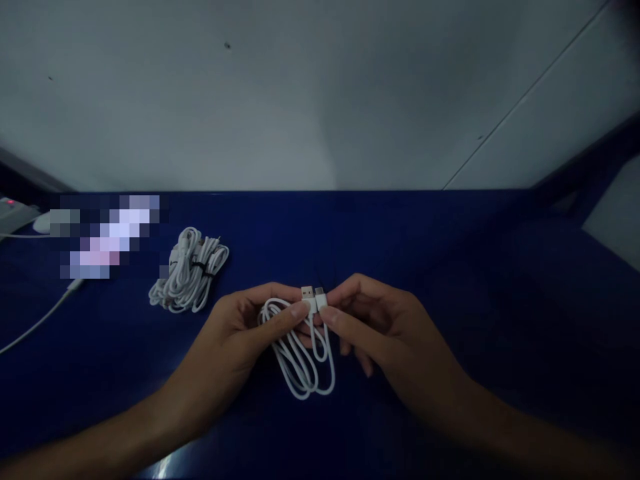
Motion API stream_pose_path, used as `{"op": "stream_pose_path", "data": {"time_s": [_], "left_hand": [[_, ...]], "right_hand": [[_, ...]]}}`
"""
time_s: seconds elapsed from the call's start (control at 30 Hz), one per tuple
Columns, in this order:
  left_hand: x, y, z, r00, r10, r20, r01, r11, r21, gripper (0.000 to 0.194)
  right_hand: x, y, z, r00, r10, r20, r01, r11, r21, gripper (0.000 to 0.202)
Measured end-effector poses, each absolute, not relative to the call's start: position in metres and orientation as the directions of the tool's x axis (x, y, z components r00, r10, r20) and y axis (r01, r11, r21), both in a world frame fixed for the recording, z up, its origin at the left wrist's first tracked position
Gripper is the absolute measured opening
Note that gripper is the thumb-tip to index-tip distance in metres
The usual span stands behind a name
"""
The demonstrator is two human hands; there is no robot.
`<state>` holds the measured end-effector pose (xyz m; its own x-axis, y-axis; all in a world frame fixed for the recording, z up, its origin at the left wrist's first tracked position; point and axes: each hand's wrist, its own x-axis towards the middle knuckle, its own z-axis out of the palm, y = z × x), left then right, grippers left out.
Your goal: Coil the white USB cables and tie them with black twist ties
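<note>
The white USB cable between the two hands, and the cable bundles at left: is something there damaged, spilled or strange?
Nothing stands out. The white USB cable is loosely coiled, its plugs side by side between left hand and right hand, no break visible. The cable bundles lie heaped on the blue table; no spill shows.

- No text, label, brand, number or sign is legible.
- The bright patch (117,233) is pixelated, so any writing there is hidden.
- Any marks on the USB plug (307,293) or neighbouring plug (321,301) are too small to tell.
</note>
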<state>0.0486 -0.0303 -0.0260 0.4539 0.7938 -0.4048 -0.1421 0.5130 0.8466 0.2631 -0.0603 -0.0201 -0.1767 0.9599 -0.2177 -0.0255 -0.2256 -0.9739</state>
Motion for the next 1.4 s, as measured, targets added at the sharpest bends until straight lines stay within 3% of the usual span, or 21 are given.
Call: {"op": "stream_pose_path", "data": {"time_s": [0.7, 1.0, 1.4], "left_hand": [[0.047, -0.03, -0.023, 0.452, 0.796, -0.403, -0.103, 0.495, 0.863, 0.025], [0.051, -0.029, -0.019, 0.42, 0.812, -0.406, -0.095, 0.484, 0.87, 0.028], [0.053, -0.029, -0.014, 0.425, 0.831, -0.359, -0.107, 0.439, 0.892, 0.027]], "right_hand": [[0.262, -0.06, -0.02, -0.167, 0.959, -0.228, -0.028, -0.235, -0.972, 0.018], [0.262, -0.059, -0.021, -0.148, 0.958, -0.244, -0.108, -0.261, -0.959, 0.014], [0.262, -0.054, -0.021, -0.315, 0.91, -0.27, -0.248, -0.353, -0.902, 0.019]]}}
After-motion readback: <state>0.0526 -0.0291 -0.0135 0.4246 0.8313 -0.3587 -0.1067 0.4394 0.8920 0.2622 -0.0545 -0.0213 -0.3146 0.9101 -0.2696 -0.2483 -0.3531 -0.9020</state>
